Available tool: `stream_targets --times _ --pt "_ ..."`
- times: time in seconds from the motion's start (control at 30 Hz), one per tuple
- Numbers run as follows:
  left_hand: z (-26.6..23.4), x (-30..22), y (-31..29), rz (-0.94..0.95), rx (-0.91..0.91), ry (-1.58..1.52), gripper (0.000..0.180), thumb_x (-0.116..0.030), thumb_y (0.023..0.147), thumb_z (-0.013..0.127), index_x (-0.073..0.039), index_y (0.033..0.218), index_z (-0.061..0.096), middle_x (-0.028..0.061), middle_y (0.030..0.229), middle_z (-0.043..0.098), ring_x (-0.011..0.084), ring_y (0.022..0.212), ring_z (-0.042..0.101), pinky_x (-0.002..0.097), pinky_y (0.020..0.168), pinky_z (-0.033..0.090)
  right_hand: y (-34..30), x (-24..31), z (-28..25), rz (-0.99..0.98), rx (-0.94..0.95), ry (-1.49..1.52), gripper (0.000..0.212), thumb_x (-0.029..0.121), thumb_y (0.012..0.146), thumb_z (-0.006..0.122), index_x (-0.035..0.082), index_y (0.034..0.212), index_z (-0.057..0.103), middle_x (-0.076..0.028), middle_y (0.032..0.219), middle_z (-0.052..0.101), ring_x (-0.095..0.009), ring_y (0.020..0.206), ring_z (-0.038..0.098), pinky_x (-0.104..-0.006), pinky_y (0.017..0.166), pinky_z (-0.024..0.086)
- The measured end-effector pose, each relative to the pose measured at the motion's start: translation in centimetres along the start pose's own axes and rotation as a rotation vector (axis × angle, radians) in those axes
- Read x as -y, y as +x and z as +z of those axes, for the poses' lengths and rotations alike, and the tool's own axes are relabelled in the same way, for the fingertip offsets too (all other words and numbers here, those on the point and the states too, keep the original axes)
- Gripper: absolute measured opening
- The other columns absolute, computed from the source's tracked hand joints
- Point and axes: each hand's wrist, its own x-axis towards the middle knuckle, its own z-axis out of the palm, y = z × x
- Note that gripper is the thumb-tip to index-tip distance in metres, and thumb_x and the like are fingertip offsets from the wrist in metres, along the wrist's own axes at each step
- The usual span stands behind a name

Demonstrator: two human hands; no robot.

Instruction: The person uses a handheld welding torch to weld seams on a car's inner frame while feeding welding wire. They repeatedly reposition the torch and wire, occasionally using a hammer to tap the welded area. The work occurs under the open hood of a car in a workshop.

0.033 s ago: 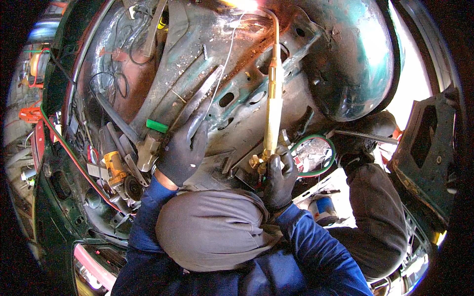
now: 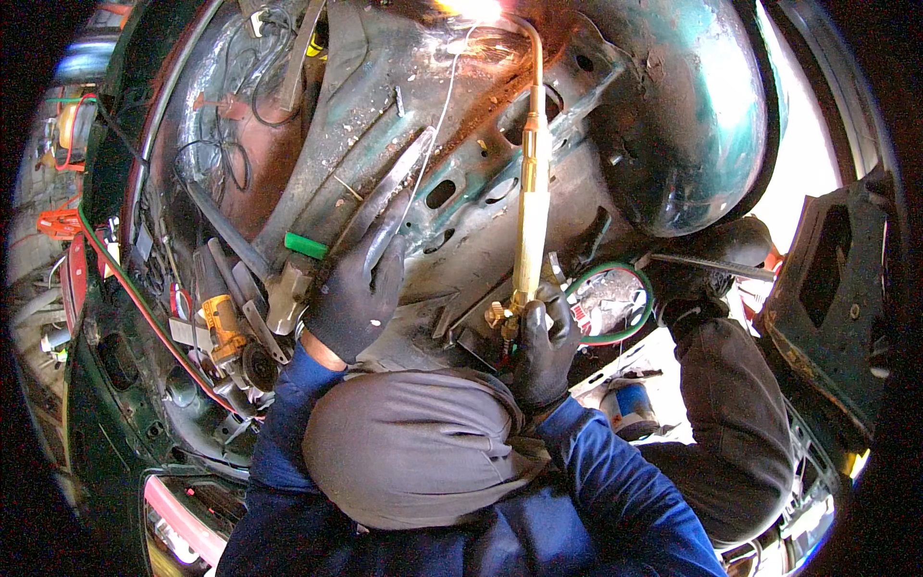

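Note:
My right hand (image 2: pixel 545 351), in a dark glove, is closed around the valve end of a brass gas torch (image 2: pixel 532 207). The torch points away from me, and its bent copper tip (image 2: pixel 536 53) curves left toward a bright flame (image 2: pixel 471 10) at the top edge. A thin filler rod (image 2: pixel 440 125) runs from my gloved left hand (image 2: pixel 361 288) up to the glow, with my fingers closed on it. Under both hands lies the bare, scratched car body metal (image 2: pixel 385 115), reddish and hot-looking near the flame. The exact spot where the rod ends is lost in the glare.
To the left lie a yellow angle grinder (image 2: pixel 224 327), a hammer (image 2: pixel 286 293) and a red-green hose (image 2: pixel 125 279). A hose loop (image 2: pixel 646 308) sits right of the torch. A rounded dark-green panel (image 2: pixel 687 125) rises at upper right. A can (image 2: pixel 630 404) stands near my bent leg (image 2: pixel 735 413).

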Motion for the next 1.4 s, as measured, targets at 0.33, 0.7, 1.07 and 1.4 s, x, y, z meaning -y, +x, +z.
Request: stream_targets --times 0.33,0.7,1.07,1.4 --pt "-0.3 -0.7 0.4 -0.075 0.020 0.007 0.043 -0.012 0.110 0.051 0.006 0.149 0.053 0.0269 0.148 0.060 0.0337 0.142 0.056 0.0385 0.119 0.039 0.3 1.3 0.8 0.009 0.007 0.027 0.011 0.010 0.103 0.064 0.004 0.113 0.065 -0.002 0.097 0.065 -0.010 0.085 0.059 -0.0285 0.077 0.051" --pt "0.1 -0.1 0.2 -0.079 -0.024 0.026 0.040 -0.015 0.110 0.053 0.005 0.145 0.057 0.0262 0.123 0.072 0.0278 0.107 0.073 0.0369 0.096 0.054 0.4 1.0 0.6 -0.014 0.011 -0.008 0.011 0.011 0.103 0.064 0.003 0.111 0.064 -0.001 0.094 0.064 -0.008 0.084 0.058 -0.0271 0.075 0.051" --pt "-0.2 -1.0 0.5 -0.087 0.016 -0.024 0.044 -0.013 0.111 0.049 0.003 0.151 0.053 0.0244 0.149 0.060 0.0320 0.142 0.056 0.0377 0.117 0.041 0.5 0.7 0.2 -0.011 0.029 -0.053 0.014 0.014 0.103 0.065 0.003 0.111 0.064 -0.003 0.096 0.066 -0.009 0.084 0.058 -0.0276 0.074 0.051" --pt "-0.3 -0.4 0.7 -0.007 0.009 0.040 0.048 -0.010 0.108 0.050 0.001 0.154 0.049 0.0307 0.143 0.060 0.0392 0.136 0.059 0.0402 0.114 0.043 0.6 0.4 0.3 -0.032 0.010 -0.057 0.014 0.012 0.103 0.065 0.002 0.112 0.066 -0.003 0.097 0.067 -0.009 0.085 0.060 -0.0285 0.075 0.052"
